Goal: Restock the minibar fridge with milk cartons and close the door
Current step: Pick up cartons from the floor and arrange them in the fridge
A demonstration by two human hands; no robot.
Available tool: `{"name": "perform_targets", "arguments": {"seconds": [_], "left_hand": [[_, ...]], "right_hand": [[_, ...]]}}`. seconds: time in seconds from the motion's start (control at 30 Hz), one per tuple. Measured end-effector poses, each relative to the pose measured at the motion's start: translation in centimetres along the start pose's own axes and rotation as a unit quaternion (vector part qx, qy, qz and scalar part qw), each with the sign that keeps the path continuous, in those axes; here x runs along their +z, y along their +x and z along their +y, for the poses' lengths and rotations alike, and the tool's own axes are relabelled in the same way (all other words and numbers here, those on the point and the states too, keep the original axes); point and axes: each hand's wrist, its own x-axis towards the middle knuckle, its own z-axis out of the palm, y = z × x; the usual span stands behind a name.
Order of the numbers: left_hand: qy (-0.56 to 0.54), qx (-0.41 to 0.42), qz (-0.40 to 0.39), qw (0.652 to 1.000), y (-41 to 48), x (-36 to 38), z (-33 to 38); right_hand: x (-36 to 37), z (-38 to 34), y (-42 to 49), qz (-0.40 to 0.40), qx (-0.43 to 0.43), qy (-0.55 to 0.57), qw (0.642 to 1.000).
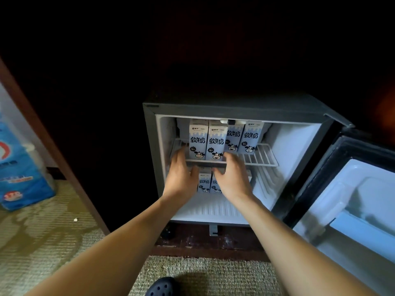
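Left hand (181, 176): reached into the fridge (235, 107), fingers straight and loose, holding nothing; tips at the wire shelf (263, 157) front edge, just left of the leftmost carton.
Right hand (232, 178): same pose, empty; tips before the second carton's lower corner, contact cannot be told.
Milk cartons (215, 139): four upright in a row on the shelf, left and middle.
Lower cartons (204, 182): two upright beneath the shelf, partly hidden by the hands.
Open room: wire rungs show at the shelf's right end; ribbed fridge floor shows toward its front edge.
Door (352, 199): swung wide right, apart from both arms.
Around: blue package (19, 167) on the carpet (42, 242) at left, beyond a wooden post (53, 150); dark shoe (161, 286) below.
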Motion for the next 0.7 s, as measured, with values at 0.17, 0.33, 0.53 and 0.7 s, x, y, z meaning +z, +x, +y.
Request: {"name": "perform_targets", "arguments": {"seconds": [0.17,0.33,0.53,0.7], "left_hand": [[0.112,0.011,-0.129,0.985,-1.9,-3.1,-0.3],[0.197,0.055,-0.189,0.960,-4.5,-6.6,1.1],[0.270,0.145,-0.225,0.925,-9.5,-9.7,7.1],[0.263,0.238,-0.269,0.895,-14.6,-9.6,13.9]], "right_hand": [[-3.2,-0.9,-2.6,-0.188,-0.043,-0.086,0.977],[-6.6,-2.0,-6.2,-0.239,-0.084,-0.154,0.955],[-13.8,-4.4,-11.1,-0.211,-0.099,-0.145,0.962],[-20.9,-2.7,-17.5,-0.164,-0.106,-0.177,0.965]]}}
